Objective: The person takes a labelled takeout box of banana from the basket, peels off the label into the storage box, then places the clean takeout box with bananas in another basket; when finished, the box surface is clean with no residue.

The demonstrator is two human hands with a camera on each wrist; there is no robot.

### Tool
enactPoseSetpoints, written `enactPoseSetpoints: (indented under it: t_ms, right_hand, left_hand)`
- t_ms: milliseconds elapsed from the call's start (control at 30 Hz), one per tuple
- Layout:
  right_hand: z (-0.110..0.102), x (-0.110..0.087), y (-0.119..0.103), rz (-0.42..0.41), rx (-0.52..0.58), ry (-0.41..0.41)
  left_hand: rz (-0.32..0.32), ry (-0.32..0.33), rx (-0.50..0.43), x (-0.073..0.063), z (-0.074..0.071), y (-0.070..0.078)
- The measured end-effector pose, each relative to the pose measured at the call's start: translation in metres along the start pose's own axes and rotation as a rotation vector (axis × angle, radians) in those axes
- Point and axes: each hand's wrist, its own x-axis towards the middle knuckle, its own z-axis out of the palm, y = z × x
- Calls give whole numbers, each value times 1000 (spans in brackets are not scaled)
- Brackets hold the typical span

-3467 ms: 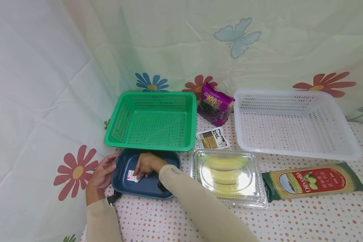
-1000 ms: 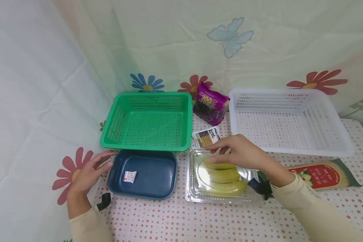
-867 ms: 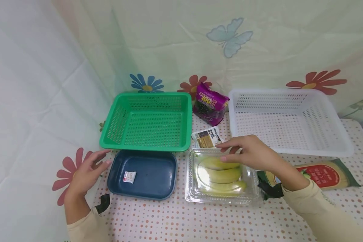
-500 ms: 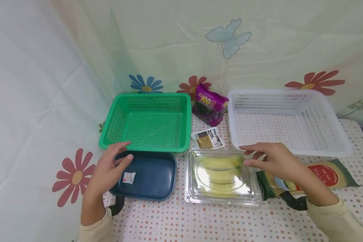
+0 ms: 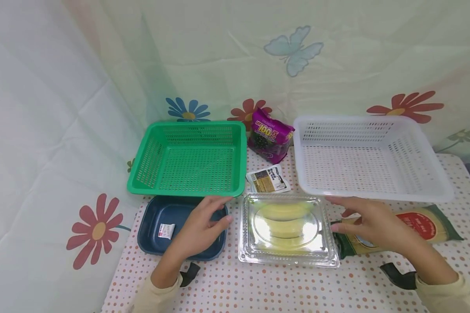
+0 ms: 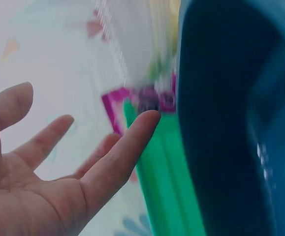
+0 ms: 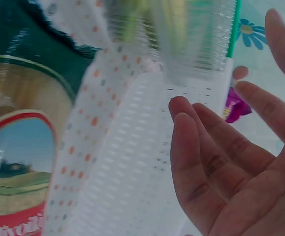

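Between my two hands lies a clear plastic clamshell box [image 5: 246, 254] with bananas [image 5: 286, 228] inside. My left hand [image 5: 197, 228] hovers over the right part of the dark blue tray [image 5: 142, 243], its fingertips a little short of the box's left side. My right hand [image 5: 370, 221] is just beyond the box's right edge, over the near end of the spaghetti pack [image 5: 427, 228]. Both wrist views show relaxed fingers [image 6: 122, 160] spread apart with nothing in them; the right fingers [image 7: 221, 167] bend slightly. A small white packet [image 5: 166, 231] lies in the blue tray.
Behind the tray stands a green basket [image 5: 188, 192], and a white basket [image 5: 370, 196] is at the back right. Between them are a purple candy bag [image 5: 270, 137] and a flat white-and-brown pouch [image 5: 268, 179]. A printed curtain [image 5: 219, 56] closes off the back and left.
My right hand left the blue tray, passed over the banana box and moved right of it. My left hand came off the tray's left rim and swung right, toward the box.
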Motion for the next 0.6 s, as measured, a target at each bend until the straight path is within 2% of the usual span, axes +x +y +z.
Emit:
enactPoseSetpoints:
  t_ms: [200, 333, 600]
  right_hand:
    - [10, -3, 5, 13, 29, -59]
    - [16, -5, 3, 27, 54, -84]
    - [22, -3, -1, 74, 30, -145]
  left_hand:
    - [10, -67, 39, 9, 24, 8]
    - [-14, -91, 58, 12, 36, 9]
    - [-63, -113, 99, 15, 50, 7]
